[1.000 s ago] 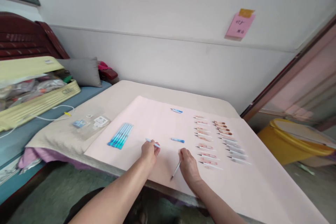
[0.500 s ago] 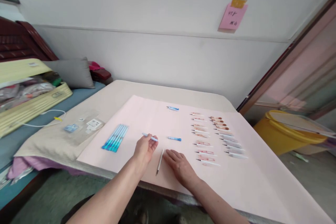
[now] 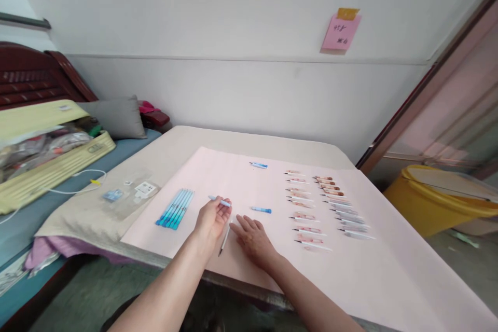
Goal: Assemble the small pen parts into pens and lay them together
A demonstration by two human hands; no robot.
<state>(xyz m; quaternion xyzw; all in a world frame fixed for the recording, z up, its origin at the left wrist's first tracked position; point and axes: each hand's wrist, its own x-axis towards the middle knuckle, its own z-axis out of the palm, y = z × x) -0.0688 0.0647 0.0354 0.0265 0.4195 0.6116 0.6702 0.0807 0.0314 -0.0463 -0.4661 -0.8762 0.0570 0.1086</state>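
Note:
Between the thumb and fingers of my left hand [image 3: 213, 218] is a light blue pen barrel [image 3: 219, 201], raised above the pink sheet. My right hand [image 3: 254, 240] lies flat on the sheet, fingers outstretched, its thumb side at the upper end of a white pen refill [image 3: 225, 240] with a dark tip. I cannot tell whether it grips the refill. A blue pen part [image 3: 261, 210] lies just beyond my right hand. To the left is a row of blue pens [image 3: 175, 209]. Farther back rests a blue pen part with a refill [image 3: 258, 165].
Dark-tipped refills paired with pink pen parts [image 3: 305, 217] and a column of brown and grey ones [image 3: 347, 212] lie on the right. Clear plastic packaging [image 3: 134, 192] is at left. A yellow bin [image 3: 424, 202] stands beyond the table's right side; a wall is behind.
My right hand has slid left along the sheet, and the white refill has shifted left with it. My left hand still holds the light blue barrel. The view has tilted slightly.

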